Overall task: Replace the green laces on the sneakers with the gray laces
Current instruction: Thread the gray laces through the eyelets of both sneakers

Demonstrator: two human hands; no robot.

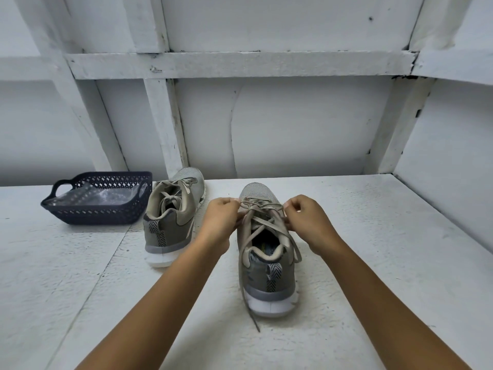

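1. Working on the nearer sneaker [269, 284], standing upright on the white shelf [373, 236] with its heel toward the camera and its toe pointing away.
2. Pinching the lace [262, 222] from both sides: curling the left hand [222, 217] in at the left eyelet row and the right hand [304, 217] at the right row, both tight on the lace up near the toe end.
3. Facing a long axis running straight away from the body, with the lace crossings lying across it and directly between the two sets of fingertips; judging neither hand nearer than the other.
4. Leaving two loose ends trailing back toward the heel, one dropping down the left side past the sole onto the shelf, the other draping over the right of the collar.
5. Reading the lace as grey-beige in this light, so not telling whether it is the green one coming out or the gray one going in.
6. Judging the next pull as sideways, across the shoe, out through an eyelet and toward whichever hand takes it.
7. Leaving the second sneaker [170, 231] to the left, loosely laced and heel-first too, just beside a dark basket [80, 218] holding clear plastic [106, 196].
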